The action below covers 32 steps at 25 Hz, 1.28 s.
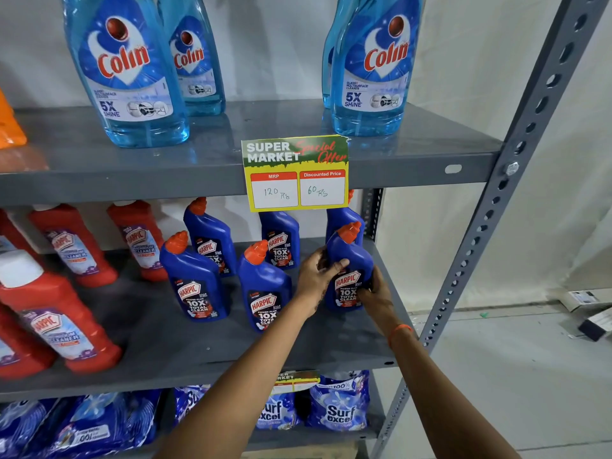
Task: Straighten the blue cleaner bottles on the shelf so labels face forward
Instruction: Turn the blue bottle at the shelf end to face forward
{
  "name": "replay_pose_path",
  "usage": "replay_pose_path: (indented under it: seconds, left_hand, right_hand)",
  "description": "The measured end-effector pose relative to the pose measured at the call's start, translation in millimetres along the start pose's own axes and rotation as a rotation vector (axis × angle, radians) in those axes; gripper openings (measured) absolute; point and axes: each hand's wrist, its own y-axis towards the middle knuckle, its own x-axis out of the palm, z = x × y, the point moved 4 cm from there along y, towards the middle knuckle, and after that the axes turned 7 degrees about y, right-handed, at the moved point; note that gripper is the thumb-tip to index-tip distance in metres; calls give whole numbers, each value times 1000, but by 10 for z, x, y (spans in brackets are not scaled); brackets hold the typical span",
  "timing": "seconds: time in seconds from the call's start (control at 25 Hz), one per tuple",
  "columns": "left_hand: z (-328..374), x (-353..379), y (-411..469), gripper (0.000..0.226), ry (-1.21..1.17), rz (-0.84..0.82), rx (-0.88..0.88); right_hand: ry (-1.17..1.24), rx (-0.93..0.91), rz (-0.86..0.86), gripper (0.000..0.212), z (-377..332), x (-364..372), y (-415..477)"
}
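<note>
1. Both hands grip the front-right blue bottle (351, 273) on the middle shelf (198, 346): left hand (319, 273) around its shoulder, right hand (376, 289) at its side.
2. Its label already faces forward.
3. Risk: twisting further could knock the rear bottle (344, 220) just behind it, or tip this one near the shelf's right edge.

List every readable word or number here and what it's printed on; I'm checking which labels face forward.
"HARPIC", "10X TOTAL CLEAN": held blue bottle, both hands on it; its finer print is blurred.
"Colin", "5X SHINE": light blue bottles.
"SUPER MARKET", "Special Offer", "MRP 120 Rs", "Discounted Price 60 Rs": shelf price tag.
"HARPIC", "CLEANER": red bottles.
"Surf excel": bags.
</note>
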Motion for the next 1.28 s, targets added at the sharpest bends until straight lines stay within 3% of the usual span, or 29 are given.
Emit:
replay_pose_path:
  seconds: [0.28, 0.48, 0.76, 1.28]
  left_hand:
    - [-364, 35, -92, 32, 107, -107, -149]
    - [-321, 55, -250, 40, 157, -138, -119]
    - [-472, 188, -714, 42, 180, -25, -20]
    - [-460, 281, -933, 39, 159, 7, 0]
  right_hand:
    - [-208, 118, 78, 32, 205, -63, -19]
    - [-412, 143, 114, 30, 163, -174, -161]
    - [-284, 141, 208, 34, 231, -307, -612]
    - [-201, 121, 280, 36, 126, -293, -845]
